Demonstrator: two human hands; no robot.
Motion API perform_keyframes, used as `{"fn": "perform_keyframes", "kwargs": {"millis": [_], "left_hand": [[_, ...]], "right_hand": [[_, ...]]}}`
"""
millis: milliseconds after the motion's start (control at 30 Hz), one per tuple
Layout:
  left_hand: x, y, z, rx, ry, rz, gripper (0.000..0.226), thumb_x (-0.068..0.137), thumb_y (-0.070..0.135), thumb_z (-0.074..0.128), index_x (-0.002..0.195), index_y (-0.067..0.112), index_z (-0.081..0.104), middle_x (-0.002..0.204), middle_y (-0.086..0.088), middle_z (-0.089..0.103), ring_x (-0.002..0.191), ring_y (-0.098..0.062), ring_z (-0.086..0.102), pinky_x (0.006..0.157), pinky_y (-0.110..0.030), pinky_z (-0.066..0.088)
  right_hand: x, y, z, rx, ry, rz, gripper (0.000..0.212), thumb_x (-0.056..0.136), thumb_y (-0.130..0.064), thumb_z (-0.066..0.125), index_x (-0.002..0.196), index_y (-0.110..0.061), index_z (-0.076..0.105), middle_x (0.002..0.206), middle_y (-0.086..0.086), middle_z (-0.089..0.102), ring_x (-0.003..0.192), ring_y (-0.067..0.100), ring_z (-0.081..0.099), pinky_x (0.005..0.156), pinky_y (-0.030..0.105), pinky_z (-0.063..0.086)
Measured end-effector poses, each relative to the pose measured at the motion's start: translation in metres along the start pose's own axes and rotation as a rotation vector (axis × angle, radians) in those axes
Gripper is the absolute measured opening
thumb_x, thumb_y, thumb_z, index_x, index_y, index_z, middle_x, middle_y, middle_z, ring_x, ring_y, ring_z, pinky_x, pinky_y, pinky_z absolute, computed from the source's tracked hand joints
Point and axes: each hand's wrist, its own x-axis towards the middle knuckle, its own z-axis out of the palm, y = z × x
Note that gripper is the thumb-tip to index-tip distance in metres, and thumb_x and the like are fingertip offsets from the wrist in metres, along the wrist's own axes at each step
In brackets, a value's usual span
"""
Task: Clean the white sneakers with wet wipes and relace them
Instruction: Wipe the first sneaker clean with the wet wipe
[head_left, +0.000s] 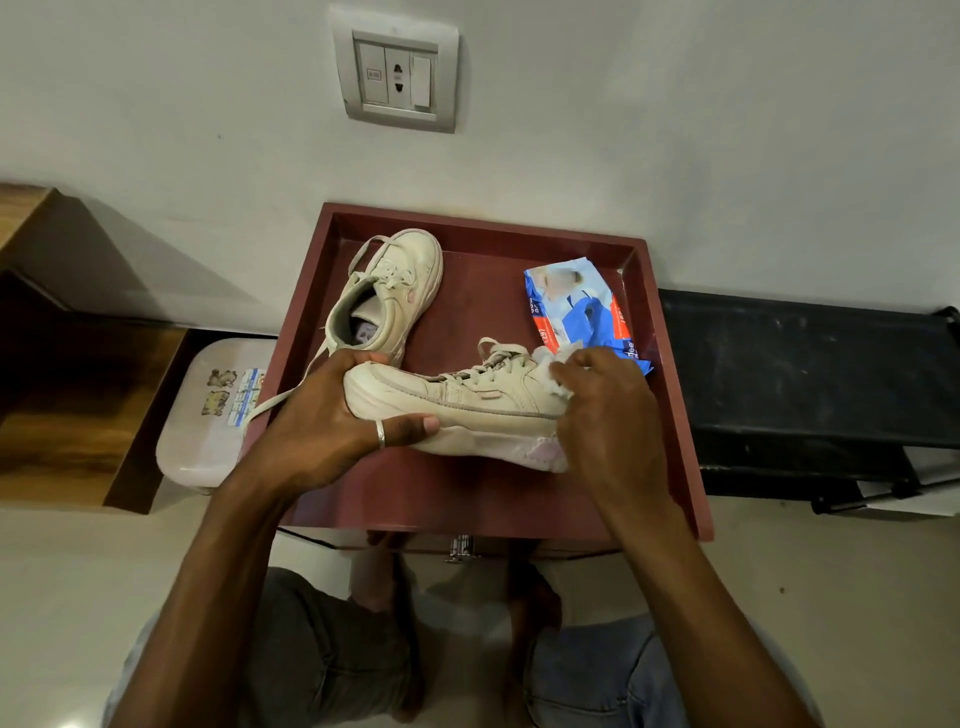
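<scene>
One white sneaker lies on its side over the dark red tray, heel to the left and toe to the right. My left hand grips its heel, thumb under the sole. My right hand holds a crumpled white wet wipe against the toe. The second white sneaker stands laced on the tray behind, toe toward the wall. A blue wet-wipe pack lies at the tray's back right.
A white plastic lidded box sits left of the tray, with wooden furniture beyond it. A black bench-like surface stands to the right. The wall with a socket plate is close behind. My knees are below the tray.
</scene>
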Motion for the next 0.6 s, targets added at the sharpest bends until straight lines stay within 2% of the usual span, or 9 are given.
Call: {"fn": "perform_keyframes", "kwargs": {"millis": [100,167,233,300,367,467,533,600], "left_hand": [[0.0,-0.002,-0.001,-0.002,0.0,-0.015,0.086,0.047,0.055,0.096,0.12,0.025,0.062,0.111,0.008,0.072,0.094,0.001,0.07,0.075,-0.016,0.057],[0.0,-0.005,-0.003,0.014,-0.015,-0.015,0.088,0.046,0.062,0.091,0.122,0.027,0.063,0.115,0.007,0.072,0.099,-0.004,0.071,0.085,-0.027,0.06],[0.0,-0.006,-0.004,0.023,-0.026,-0.012,0.085,0.047,0.065,0.089,0.12,0.03,0.065,0.117,0.007,0.072,0.103,-0.007,0.07,0.09,-0.036,0.06],[-0.001,-0.004,-0.004,0.011,-0.018,-0.003,0.08,0.046,0.065,0.088,0.116,0.032,0.065,0.114,0.009,0.072,0.099,-0.004,0.07,0.087,-0.033,0.06],[0.0,-0.002,-0.002,0.003,-0.006,-0.005,0.079,0.045,0.065,0.087,0.114,0.033,0.064,0.112,0.011,0.072,0.096,-0.001,0.07,0.084,-0.029,0.059],[0.001,-0.002,-0.001,0.002,0.008,-0.012,0.083,0.044,0.065,0.088,0.116,0.032,0.063,0.112,0.01,0.071,0.096,0.0,0.069,0.083,-0.027,0.058],[0.001,-0.003,-0.001,0.007,0.008,-0.005,0.087,0.043,0.065,0.088,0.119,0.03,0.062,0.114,0.01,0.071,0.097,0.0,0.069,0.083,-0.023,0.057],[0.001,-0.004,-0.001,0.002,0.004,-0.005,0.088,0.043,0.063,0.088,0.119,0.029,0.062,0.114,0.009,0.071,0.097,-0.001,0.069,0.08,-0.019,0.056]], "right_hand": [[-0.004,-0.03,0.009,0.073,-0.004,-0.135,0.044,0.068,0.015,0.06,0.104,-0.006,0.075,0.108,0.008,0.069,0.099,0.029,0.061,0.076,0.036,0.057],[-0.005,-0.046,0.012,0.115,-0.07,-0.242,0.042,0.068,0.008,0.055,0.103,-0.007,0.074,0.11,0.004,0.068,0.105,0.026,0.058,0.076,0.032,0.053],[-0.001,-0.04,0.009,0.163,-0.12,-0.255,0.044,0.067,0.006,0.053,0.102,-0.009,0.074,0.111,0.001,0.068,0.106,0.023,0.058,0.075,0.035,0.055],[0.001,-0.02,0.002,0.168,-0.131,-0.195,0.042,0.068,0.009,0.055,0.099,-0.009,0.076,0.11,0.0,0.069,0.104,0.024,0.059,0.075,0.041,0.056],[-0.001,0.001,-0.006,0.089,-0.109,-0.095,0.035,0.072,0.012,0.066,0.099,-0.008,0.077,0.107,0.005,0.071,0.103,0.028,0.062,0.076,0.045,0.058],[-0.005,0.01,-0.007,0.068,-0.046,-0.002,0.035,0.072,0.011,0.075,0.103,-0.004,0.076,0.105,0.013,0.073,0.099,0.032,0.067,0.085,0.041,0.057],[-0.007,-0.012,-0.002,0.077,-0.01,-0.078,0.038,0.07,0.014,0.067,0.101,-0.006,0.076,0.104,0.01,0.073,0.098,0.029,0.067,0.082,0.036,0.056],[-0.012,-0.039,0.003,0.111,-0.047,-0.214,0.039,0.076,0.002,0.051,0.104,-0.011,0.075,0.105,0.004,0.072,0.099,0.026,0.064,0.078,0.034,0.056]]}}
